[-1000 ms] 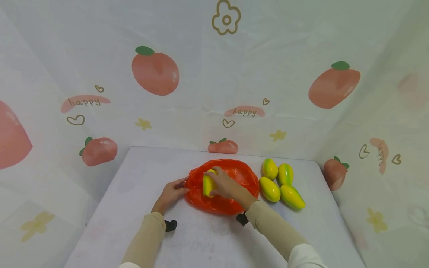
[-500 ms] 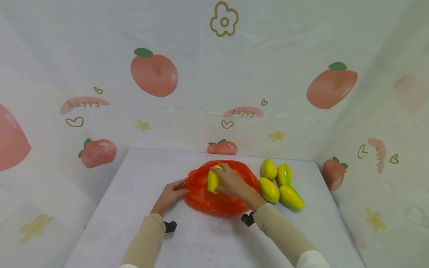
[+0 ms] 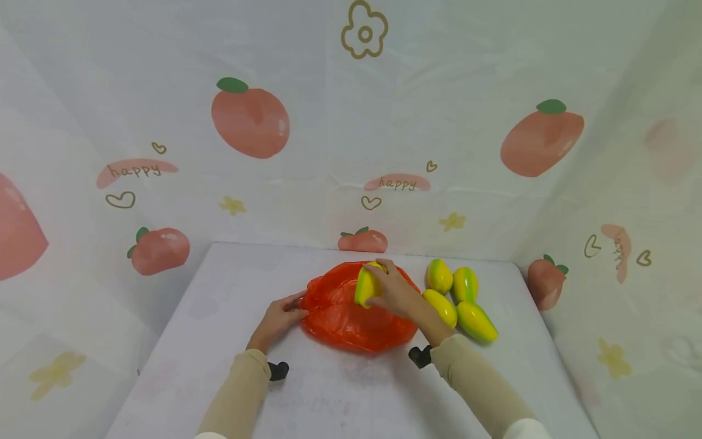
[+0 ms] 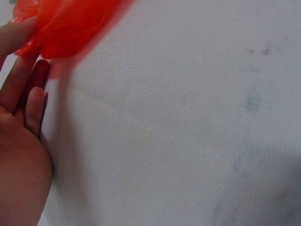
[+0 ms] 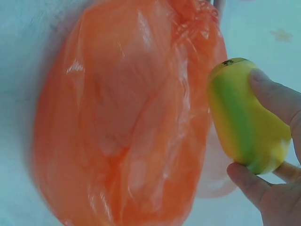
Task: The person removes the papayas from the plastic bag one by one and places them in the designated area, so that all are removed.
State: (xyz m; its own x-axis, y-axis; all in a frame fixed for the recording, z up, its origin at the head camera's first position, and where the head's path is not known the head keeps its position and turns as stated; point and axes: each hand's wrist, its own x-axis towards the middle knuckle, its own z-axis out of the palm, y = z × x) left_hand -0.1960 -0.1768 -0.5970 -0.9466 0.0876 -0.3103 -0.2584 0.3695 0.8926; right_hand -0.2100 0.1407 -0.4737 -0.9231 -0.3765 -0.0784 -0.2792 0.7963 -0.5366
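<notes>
A yellow mango with a green stripe [image 5: 237,113] is held in my right hand [image 3: 399,294], thumb on one side and fingers on the other. It is above the far right part of the red plastic bag [image 3: 351,326], which lies spread wide on the table, its middle sunken. At the bag's left edge, my left hand [image 3: 278,320] pinches the plastic between thumb and fingers, as the left wrist view shows with the bag [image 4: 70,28] at the fingertips. Just right of the bag lie several more yellow-green mangoes [image 3: 477,322] in a close group.
The white table [image 3: 329,396] is bounded by a hanging white cloth [image 3: 329,122] printed with peaches, hearts and flowers at the back and both sides. Dark heart-shaped pieces [image 3: 420,356] show at both wrists.
My right hand has lifted the mango from inside the bag and carried it right and away from me. The left hand keeps its place at the bag's edge.
</notes>
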